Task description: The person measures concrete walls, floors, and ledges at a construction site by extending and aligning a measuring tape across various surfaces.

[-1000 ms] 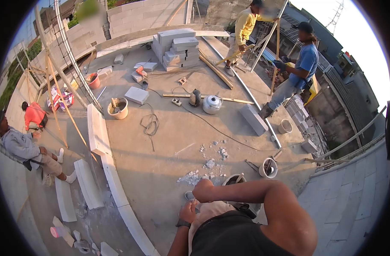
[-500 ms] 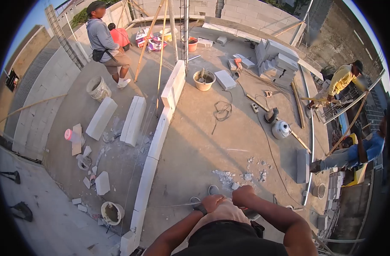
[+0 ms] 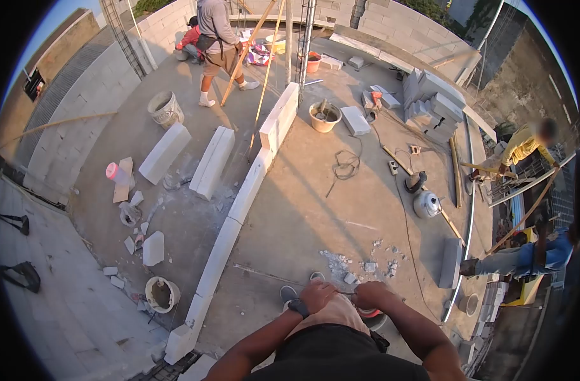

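My left hand (image 3: 316, 296), with a dark watch on its wrist, is closed in front of my waist. Level with it, to the right, my right hand (image 3: 371, 296) is closed too. Between the two fists runs a short, thin, dark line, too small to name. A thin string leads from near my left hand toward the low block wall (image 3: 217, 260). Below both hands are my shorts and my grey shoes (image 3: 289, 293). Broken block pieces (image 3: 350, 277) lie on the floor just beyond my right hand.
Buckets (image 3: 162, 294) and loose blocks (image 3: 166, 152) lie left of the low wall. Beyond are a mortar tub (image 3: 325, 116), block stack (image 3: 435, 101), cable, poles and metal kettle (image 3: 426, 204). Several people work around: one in grey (image 3: 215, 25), one in yellow (image 3: 523, 146), one in blue (image 3: 550, 254).
My view has swung left. My hands have moved apart, with the thin line now between them. The person in grey, seated at first, is now upright and walking near the poles.
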A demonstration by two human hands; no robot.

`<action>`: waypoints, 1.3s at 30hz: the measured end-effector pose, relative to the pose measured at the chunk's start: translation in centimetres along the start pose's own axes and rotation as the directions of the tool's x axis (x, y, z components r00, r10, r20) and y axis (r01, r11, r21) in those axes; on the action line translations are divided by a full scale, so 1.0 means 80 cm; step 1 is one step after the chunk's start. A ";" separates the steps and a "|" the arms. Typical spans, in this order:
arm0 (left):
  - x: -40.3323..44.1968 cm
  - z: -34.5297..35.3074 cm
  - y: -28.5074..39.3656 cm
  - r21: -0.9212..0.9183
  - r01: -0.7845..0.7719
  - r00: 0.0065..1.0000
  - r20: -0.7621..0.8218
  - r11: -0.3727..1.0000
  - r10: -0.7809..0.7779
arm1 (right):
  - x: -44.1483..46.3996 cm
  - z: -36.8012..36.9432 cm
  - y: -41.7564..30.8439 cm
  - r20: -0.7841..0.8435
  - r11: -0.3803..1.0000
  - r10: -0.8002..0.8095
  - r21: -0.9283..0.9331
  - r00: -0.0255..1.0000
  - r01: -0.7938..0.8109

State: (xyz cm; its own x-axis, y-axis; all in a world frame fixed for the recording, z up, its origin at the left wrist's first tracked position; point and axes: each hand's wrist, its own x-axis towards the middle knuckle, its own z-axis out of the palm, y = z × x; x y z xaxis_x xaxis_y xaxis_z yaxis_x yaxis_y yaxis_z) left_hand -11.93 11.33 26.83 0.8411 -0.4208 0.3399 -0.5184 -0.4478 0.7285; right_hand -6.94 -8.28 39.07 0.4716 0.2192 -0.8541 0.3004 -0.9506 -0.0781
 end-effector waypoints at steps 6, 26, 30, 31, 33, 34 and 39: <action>-0.058 -0.042 -0.074 0.074 0.240 0.952 0.176 0.968 -0.249 | -0.009 0.020 0.011 0.003 0.994 -0.030 0.104 1.000 0.030; 0.057 -0.118 -0.043 -0.015 0.115 0.896 0.433 0.993 -0.097 | -0.021 0.085 0.110 -0.027 0.520 -0.374 0.821 0.927 0.234; 0.126 -0.100 -0.034 -0.007 0.067 0.833 0.551 0.998 -0.052 | -0.003 0.085 0.141 0.001 0.425 -0.398 0.886 0.918 0.184; 0.149 -0.082 -0.031 -0.004 0.067 0.826 0.560 0.998 -0.053 | 0.006 0.076 0.145 -0.079 0.379 -0.437 0.887 0.896 0.263; 0.205 -0.039 -0.023 -0.178 -0.128 0.883 0.428 0.976 0.194 | 0.029 0.048 0.152 -0.170 0.322 -0.471 0.880 0.866 0.348; 0.240 -0.029 -0.013 -0.176 -0.130 0.879 0.436 0.976 0.195 | 0.040 0.028 0.151 -0.180 0.305 -0.401 0.898 0.898 0.317; 0.340 -0.033 -0.018 -0.252 -0.172 0.970 0.127 0.953 0.208 | 0.107 -0.050 0.190 -0.449 0.122 0.013 0.887 0.893 0.444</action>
State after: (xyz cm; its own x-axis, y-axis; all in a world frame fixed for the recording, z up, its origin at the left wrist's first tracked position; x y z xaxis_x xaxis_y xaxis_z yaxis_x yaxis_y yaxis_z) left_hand 12.10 2.62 36.55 0.6881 -0.6015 0.4057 -0.5993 -0.1559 0.7852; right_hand 4.93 -19.96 32.64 0.7977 0.2818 -0.5331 -0.4894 -0.2139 -0.8454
